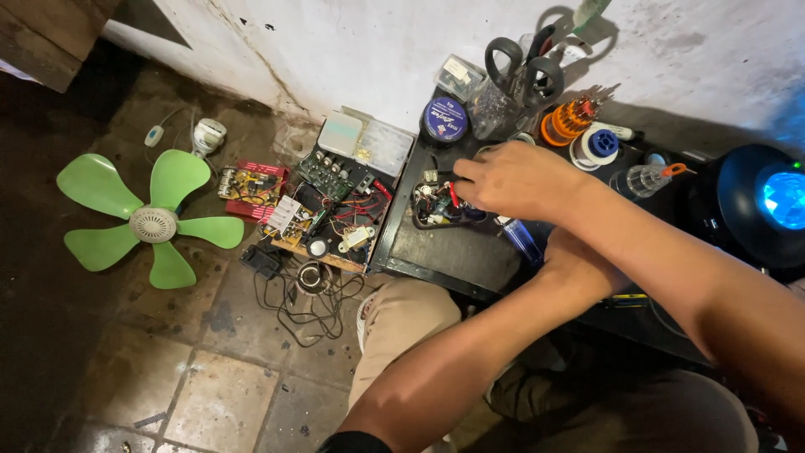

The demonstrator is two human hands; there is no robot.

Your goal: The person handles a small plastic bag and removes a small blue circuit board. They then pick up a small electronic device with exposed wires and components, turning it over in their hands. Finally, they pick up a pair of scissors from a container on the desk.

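My right hand (pixel 513 179) reaches in from the right over a low black table (pixel 457 252). Its fingers are curled and pinch at a small wired circuit part (pixel 436 201) with red and black leads that lies on the table. My left forearm rises from the bottom middle and passes under the right forearm. My left hand (pixel 579 267) is mostly hidden there, and what it holds does not show. A blue translucent object (pixel 524 241) pokes out just left of it.
A green fan blade set (pixel 147 222) lies on the tiled floor at left. Open circuit boards and tangled wires (pixel 323 205) sit beside the table. At the back stand scissors in a cup (pixel 524 71), a solder spool (pixel 444 119), tape rolls (pixel 595 144) and a glowing blue lamp (pixel 776 201).
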